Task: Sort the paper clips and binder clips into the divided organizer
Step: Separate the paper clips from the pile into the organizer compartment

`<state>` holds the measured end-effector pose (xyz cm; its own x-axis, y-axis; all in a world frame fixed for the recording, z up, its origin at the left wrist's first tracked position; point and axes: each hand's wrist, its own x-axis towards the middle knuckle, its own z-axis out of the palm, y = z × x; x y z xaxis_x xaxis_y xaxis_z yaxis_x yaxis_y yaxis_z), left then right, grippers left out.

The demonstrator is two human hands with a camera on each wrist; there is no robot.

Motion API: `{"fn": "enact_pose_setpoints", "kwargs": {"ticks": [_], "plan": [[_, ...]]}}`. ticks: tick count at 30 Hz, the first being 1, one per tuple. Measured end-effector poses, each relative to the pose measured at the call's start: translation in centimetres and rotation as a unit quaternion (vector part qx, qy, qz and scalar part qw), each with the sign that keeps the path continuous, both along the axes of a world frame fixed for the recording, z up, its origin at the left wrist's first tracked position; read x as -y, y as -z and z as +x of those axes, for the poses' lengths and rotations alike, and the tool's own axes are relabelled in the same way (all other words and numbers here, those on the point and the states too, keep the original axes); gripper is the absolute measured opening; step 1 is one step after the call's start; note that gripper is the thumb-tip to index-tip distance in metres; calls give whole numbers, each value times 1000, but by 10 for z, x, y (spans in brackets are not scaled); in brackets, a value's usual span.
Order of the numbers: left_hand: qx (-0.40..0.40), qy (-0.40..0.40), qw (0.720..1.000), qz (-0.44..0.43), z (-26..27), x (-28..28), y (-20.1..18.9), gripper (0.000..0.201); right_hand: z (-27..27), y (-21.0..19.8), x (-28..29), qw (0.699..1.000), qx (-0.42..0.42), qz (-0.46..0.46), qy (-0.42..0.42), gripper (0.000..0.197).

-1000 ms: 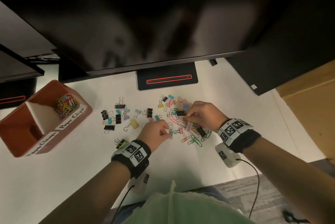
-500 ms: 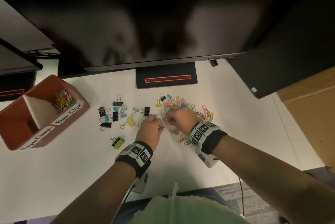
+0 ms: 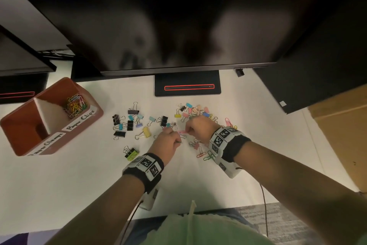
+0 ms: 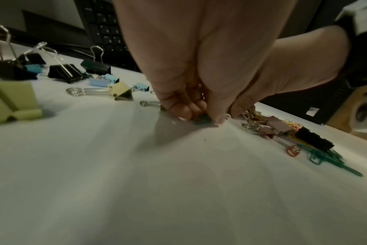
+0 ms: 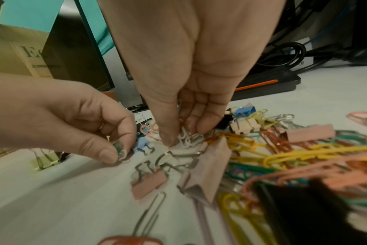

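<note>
Coloured paper clips and binder clips [image 3: 195, 112] lie scattered on the white desk [image 3: 79, 175]. My left hand [image 3: 168, 141] pinches small green and white paper clips [image 5: 120, 150] against the desk; they also show at its fingertips [image 4: 201, 119] in the left wrist view. Just to its right, my right hand [image 3: 195, 127] pinches a bunch of white paper clips [image 5: 189, 138] in the pile. The orange divided organizer [image 3: 23, 145] stands at the far left, with several paper clips [image 3: 75, 104] in its "Paper Clips" compartment.
A big monitor [image 3: 178, 26] overhangs the back of the desk, its base [image 3: 187, 86] behind the pile. Black and coloured binder clips [image 3: 129, 123] lie left of my hands. A green binder clip [image 3: 132, 153] sits near my left wrist. A cardboard box [image 3: 341, 135] stands at right.
My right hand has moved left from the right side of the pile to close beside my left hand. My left hand has barely shifted.
</note>
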<state>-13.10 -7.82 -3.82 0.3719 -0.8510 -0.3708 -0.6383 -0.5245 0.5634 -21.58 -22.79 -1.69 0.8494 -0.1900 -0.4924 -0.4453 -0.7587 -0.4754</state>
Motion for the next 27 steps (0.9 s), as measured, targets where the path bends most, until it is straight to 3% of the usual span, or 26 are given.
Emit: {"fn": "enact_pose_setpoints", "kwargs": {"ticks": [5, 10, 13, 18, 23, 27], "plan": [[-47, 71, 996, -30, -7, -1, -14, 12, -18, -20, 16, 991, 105, 36, 74, 15], [-66, 126, 990, -1, -40, 10, -12, 33, -50, -32, 33, 981, 152, 54, 111, 11], [-38, 96, 995, 6, -55, 13, -3, 35, -71, -33, 31, 983, 135, 83, 96, 8], [3, 41, 999, -32, -58, 11, 2, 16, -96, -20, 8, 995, 62, 84, -3, 5], [-15, 34, 998, -43, -48, 4, 13, 6, -97, -2, -18, 1000, 5, 17, -25, 10], [38, 69, 997, -25, -43, 0, 10, 11, -91, 8, -28, 999, -13, -36, -25, 11]]}}
